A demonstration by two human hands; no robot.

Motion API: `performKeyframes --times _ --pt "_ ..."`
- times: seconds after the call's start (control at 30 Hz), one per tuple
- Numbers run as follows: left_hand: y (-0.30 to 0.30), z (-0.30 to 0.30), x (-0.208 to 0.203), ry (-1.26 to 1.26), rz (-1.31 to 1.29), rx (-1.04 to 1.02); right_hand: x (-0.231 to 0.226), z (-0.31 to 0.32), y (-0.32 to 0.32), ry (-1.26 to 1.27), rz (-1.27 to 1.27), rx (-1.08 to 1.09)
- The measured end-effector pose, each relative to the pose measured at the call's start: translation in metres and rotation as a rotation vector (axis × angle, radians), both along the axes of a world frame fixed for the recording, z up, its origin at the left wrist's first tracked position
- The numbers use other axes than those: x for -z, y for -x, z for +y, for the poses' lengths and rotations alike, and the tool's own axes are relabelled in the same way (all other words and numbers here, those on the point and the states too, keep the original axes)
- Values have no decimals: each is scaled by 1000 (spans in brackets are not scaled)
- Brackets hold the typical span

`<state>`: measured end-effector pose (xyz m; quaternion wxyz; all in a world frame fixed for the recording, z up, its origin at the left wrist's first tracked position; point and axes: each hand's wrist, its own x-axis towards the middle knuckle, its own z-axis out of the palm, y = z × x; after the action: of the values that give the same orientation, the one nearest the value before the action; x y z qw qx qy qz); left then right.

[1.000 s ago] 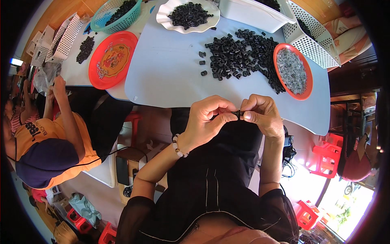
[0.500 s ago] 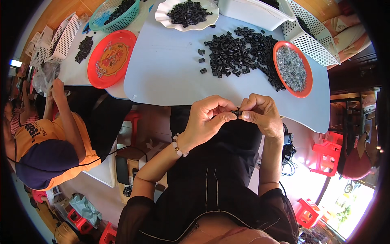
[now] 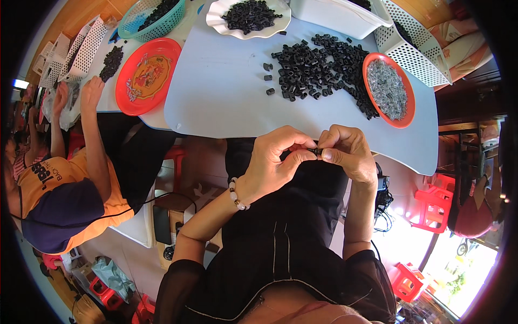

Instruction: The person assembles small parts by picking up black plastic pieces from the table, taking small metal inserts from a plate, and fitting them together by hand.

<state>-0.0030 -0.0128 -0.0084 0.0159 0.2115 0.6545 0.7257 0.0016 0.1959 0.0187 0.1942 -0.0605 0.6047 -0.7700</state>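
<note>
My left hand (image 3: 279, 158) and my right hand (image 3: 348, 154) meet just off the near edge of the light blue table (image 3: 226, 92). Between their thumbs and fingertips they pinch a small black plastic piece (image 3: 317, 153), mostly covered by the fingers. Whether it is one part or two pushed together, I cannot tell. On the table beyond my hands spreads a heap of small black hollow pieces (image 3: 310, 70). To its right, an orange plate (image 3: 411, 105) holds many tiny clear plastic bits (image 3: 387, 89).
A white scalloped dish (image 3: 213, 20) of black parts, a white bin (image 3: 340, 20) and a perforated white basket (image 3: 426, 62) line the far side. At left are a red plate (image 3: 171, 56) and a green basket (image 3: 167, 28). A co-worker in orange (image 3: 116, 200) sits there.
My hands hold nearly the same pose, the black piece still pinched between them. At left, the co-worker's hands have moved apart, one reaching up toward the black parts on the neighbouring table.
</note>
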Motion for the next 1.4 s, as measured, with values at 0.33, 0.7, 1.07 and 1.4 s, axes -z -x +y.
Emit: performKeyframes --times 0.33,0.7,1.07,1.4 --pt "1 2 0 -335 -405 126 -1 -18 -7 -332 421 266" --pt "0 5 3 -348 -428 136 4 -12 -2 -374 656 301" --pt "-2 6 1 -250 -250 72 16 -12 -12 139 205 305" --pt "-5 3 3 -158 -131 73 23 -13 -15 125 129 221"
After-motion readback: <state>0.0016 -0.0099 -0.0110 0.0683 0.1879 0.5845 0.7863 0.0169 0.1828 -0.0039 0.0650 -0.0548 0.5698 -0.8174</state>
